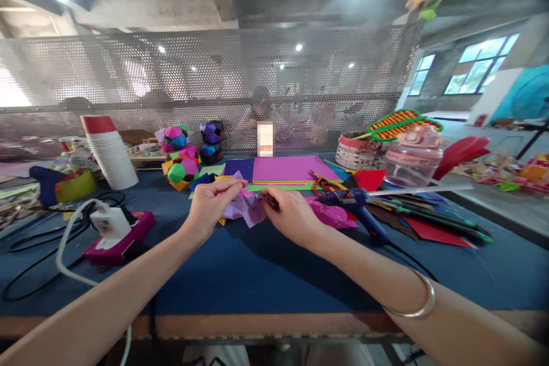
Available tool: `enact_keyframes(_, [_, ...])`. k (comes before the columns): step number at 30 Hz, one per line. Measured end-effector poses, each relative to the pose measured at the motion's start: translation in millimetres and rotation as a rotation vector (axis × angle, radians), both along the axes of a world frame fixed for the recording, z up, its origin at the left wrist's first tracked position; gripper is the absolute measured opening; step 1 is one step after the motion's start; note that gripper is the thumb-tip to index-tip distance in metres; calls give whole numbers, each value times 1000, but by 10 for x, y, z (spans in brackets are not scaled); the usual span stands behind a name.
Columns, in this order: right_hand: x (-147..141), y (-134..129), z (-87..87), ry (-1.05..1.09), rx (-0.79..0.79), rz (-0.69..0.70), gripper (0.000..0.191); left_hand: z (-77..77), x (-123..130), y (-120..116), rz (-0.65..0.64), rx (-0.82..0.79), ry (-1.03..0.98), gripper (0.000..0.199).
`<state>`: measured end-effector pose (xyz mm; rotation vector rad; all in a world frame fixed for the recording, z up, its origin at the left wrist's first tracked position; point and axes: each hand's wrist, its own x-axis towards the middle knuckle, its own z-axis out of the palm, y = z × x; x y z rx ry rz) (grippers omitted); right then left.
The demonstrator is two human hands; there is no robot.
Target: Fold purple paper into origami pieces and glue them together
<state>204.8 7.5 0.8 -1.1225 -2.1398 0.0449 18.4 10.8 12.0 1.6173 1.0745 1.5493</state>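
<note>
Pale lilac paper, creased into pointed, petal-like facets, is held just above the blue counter between the left hand and right hand, whose fingers pinch tightly at its opposite edges.

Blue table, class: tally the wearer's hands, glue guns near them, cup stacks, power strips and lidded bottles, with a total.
Left hand and right hand: 2
Glue gun: 1
Cup stack: 1
Power strip: 1
Lidded bottle: 1
Total: 6
</note>
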Motion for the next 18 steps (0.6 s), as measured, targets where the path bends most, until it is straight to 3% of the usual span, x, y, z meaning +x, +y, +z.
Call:
enact_keyframes(8, [24, 33, 11, -10, 5, -39, 13, 19, -47, -5, 19, -91, -13, 19])
enact_keyframes(14, [53, 80, 23, -5, 20, -47, 13, 41, -33, -14, -17, -13, -36, 42])
enact_keyframes(18, [44, 62, 22, -11, 19, -33, 13, 56, -23, -40, -98, 3, 3, 18])
